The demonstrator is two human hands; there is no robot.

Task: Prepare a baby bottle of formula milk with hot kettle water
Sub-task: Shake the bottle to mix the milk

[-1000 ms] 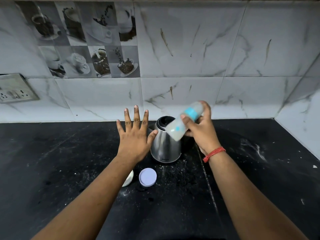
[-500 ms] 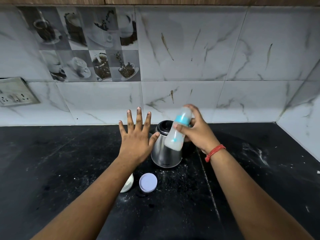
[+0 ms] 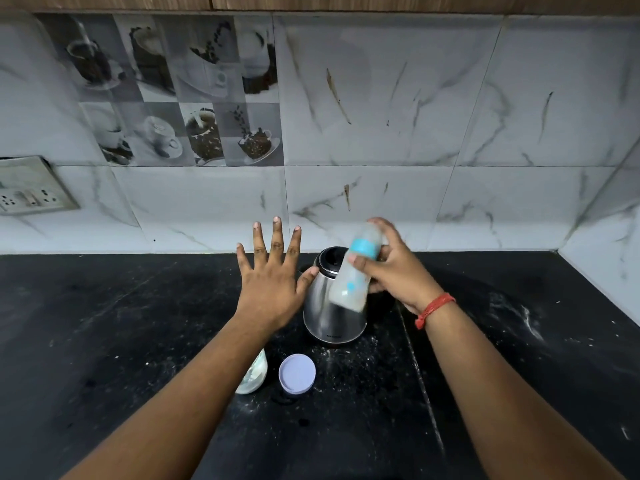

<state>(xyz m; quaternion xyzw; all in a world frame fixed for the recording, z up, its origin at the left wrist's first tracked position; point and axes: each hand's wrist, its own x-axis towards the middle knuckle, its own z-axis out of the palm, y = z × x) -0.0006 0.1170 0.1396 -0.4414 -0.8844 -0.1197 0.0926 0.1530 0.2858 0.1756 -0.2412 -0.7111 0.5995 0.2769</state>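
Observation:
My right hand (image 3: 394, 271) grips a baby bottle (image 3: 353, 275) with a blue collar, held nearly upright and slightly tilted in front of the steel kettle (image 3: 332, 317). The bottle looks milky and motion-blurred. My left hand (image 3: 273, 278) hovers flat with fingers spread, just left of the kettle, holding nothing; its thumb is close to the kettle's side. The kettle stands on the black counter (image 3: 104, 323), its black top facing the wall.
A lavender round lid (image 3: 297, 372) lies on the counter in front of the kettle. A white rounded container (image 3: 254, 375) sits partly hidden under my left forearm. White powder is scattered on the counter. A socket plate (image 3: 31, 188) is on the tiled wall at left.
The bottle swung from tilted with its top to the right to nearly upright, shaken in my right hand. My left hand stayed spread beside the kettle. The camera tipped slightly upward.

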